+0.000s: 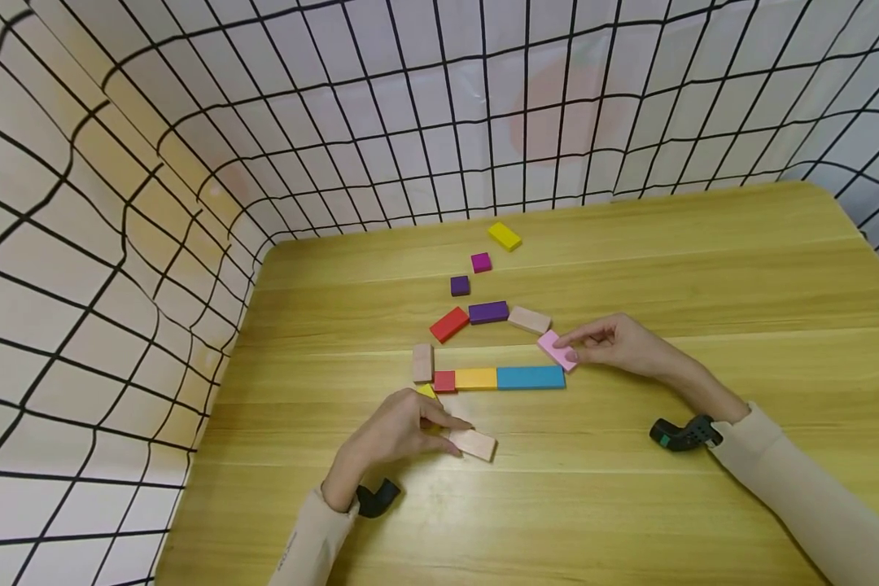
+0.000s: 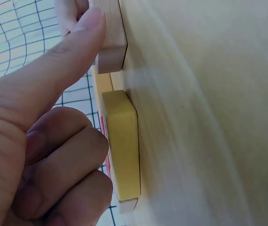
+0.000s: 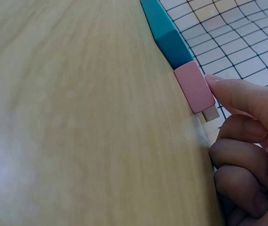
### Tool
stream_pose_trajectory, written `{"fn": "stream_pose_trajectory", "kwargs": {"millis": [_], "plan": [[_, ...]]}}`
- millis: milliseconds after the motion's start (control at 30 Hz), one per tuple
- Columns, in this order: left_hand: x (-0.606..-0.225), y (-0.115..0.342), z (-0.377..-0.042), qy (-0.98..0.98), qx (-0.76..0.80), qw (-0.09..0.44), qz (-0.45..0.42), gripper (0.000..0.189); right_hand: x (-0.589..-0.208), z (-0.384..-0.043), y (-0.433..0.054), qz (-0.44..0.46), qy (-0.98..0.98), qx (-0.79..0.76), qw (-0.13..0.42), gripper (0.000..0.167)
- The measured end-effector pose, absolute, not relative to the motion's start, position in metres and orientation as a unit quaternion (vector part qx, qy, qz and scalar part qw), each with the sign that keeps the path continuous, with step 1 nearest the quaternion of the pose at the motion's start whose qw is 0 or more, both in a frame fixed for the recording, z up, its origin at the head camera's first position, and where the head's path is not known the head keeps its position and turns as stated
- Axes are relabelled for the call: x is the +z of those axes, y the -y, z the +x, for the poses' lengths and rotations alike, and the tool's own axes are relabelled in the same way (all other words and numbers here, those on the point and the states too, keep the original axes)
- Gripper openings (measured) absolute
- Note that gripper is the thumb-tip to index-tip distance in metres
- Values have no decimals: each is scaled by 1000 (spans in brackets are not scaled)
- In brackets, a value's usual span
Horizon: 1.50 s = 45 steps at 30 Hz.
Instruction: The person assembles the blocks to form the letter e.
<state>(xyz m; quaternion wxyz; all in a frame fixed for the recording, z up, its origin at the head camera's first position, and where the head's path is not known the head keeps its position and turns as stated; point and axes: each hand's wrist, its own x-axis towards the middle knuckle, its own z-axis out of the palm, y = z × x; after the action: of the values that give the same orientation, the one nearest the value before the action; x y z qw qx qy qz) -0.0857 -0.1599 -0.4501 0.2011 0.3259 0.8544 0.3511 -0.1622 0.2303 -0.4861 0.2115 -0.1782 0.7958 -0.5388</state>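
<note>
My left hand [image 1: 399, 427] pinches a plain wooden block [image 1: 476, 444] between thumb and finger, low over the table. Partly hidden behind that hand is a yellow block [image 2: 122, 146]. On the other side, my right hand [image 1: 623, 348] holds a pink block [image 1: 550, 344] by thumb and finger, close to the end of a blue block [image 1: 531, 378]. The blue block lies in a row with an orange block [image 1: 476, 379] and a small red block [image 1: 444, 382]. Above this row curve a wooden block [image 1: 422, 363], a red block [image 1: 450, 325], a purple block [image 1: 488, 312] and another wooden block [image 1: 530, 319].
Farther back on the wooden table [image 1: 740, 325] lie a small dark purple block [image 1: 460, 286], a small magenta block [image 1: 481, 262] and a yellow block [image 1: 505, 236], spaced along a slant. Black wire mesh [image 1: 445, 114] borders the table at the back and left.
</note>
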Motion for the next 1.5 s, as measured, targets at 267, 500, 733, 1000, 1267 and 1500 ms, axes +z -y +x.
{"fn": "stream_pose_trajectory", "kwargs": {"millis": [267,500,733,1000,1267,1500], "plan": [[-452,157,-81,-847,370,198,326,32,-487,-163,-230,-177,-796,-539,212,27],[-452,158,-80,-851,369,197,318,30,-486,-162,-230,-183,-794,-543,205,26],[-451,159,-80,-846,379,203,315,29,-486,-161,-229,-189,-791,-546,201,25],[-449,164,-82,-836,394,224,307,25,-486,-162,-230,-186,-795,-540,205,25],[-449,166,-83,-834,396,233,305,25,-487,-162,-231,-182,-797,-538,206,26],[-448,169,-84,-834,396,243,298,25,-486,-162,-230,-179,-800,-535,204,26]]}}
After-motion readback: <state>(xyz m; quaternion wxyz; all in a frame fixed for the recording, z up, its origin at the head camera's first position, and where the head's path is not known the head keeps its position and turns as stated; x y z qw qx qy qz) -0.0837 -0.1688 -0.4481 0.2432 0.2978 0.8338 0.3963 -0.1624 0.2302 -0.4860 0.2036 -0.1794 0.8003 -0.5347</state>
